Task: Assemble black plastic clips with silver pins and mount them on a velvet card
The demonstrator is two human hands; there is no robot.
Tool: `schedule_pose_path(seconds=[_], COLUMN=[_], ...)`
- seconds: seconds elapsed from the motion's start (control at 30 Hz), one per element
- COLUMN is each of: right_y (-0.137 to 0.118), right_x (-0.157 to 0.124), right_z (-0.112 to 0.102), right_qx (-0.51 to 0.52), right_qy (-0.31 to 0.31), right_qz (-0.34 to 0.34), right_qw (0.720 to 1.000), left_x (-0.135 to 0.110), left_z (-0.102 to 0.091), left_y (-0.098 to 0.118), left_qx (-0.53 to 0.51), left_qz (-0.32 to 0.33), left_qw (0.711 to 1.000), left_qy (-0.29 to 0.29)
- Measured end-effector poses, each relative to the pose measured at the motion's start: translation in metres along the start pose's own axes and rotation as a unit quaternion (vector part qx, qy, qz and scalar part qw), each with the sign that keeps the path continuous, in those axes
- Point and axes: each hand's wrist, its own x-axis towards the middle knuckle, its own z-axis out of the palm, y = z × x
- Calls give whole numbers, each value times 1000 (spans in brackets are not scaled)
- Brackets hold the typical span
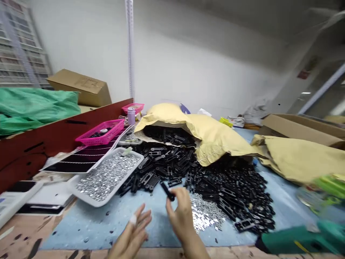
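Between the thumb and fingers of my right hand (181,212) is a slim black plastic piece (167,191), tilted over the blue mat (102,230). My left hand (132,232) is open, palm turned inward, with nothing in it; something white is wrapped on one finger. Behind both hands spreads a pile of black plastic parts (172,163), many flat with slots or holes. Small shiny metal pieces (206,214) lie loose just right of my right hand. A white tray (107,201) full of small silvery pieces stands beyond my left hand.
Yellow sacks (215,135) lie behind the pile, one spilling black parts. A green power tool (296,239) rests at the front right. At left are a pink basket (107,138) and a red board (59,138). An open cardboard box (304,127) is at the right.
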Motion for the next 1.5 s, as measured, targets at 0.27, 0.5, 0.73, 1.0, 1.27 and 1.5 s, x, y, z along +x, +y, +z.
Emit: schedule_pose_path(seconds=[0.27,0.5,0.73,1.0,1.27,1.5], right_y=[54,169,189,111,40,35], right_x=[8,89,96,48,7,19], right_z=[-68,-97,-84,-70,-56,-80], right_qx=[-93,-219,-151,98,339,257], right_qy=[-21,-46,-113,-62,-164,-248], right_qz=[99,360,385,299,201,98], right_qw=[991,906,904,947,904,929], left_x=[51,51,62,69,51,53], left_z=[81,80,76,94,81,71], left_y=[15,0,-3,18,28,38], left_qx=[-59,1,42,90,240,399], left_qz=[-55,-51,-38,-54,30,209], left_qw=[994,994,986,977,950,866], left_qy=[-68,-92,-157,-187,-199,-219])
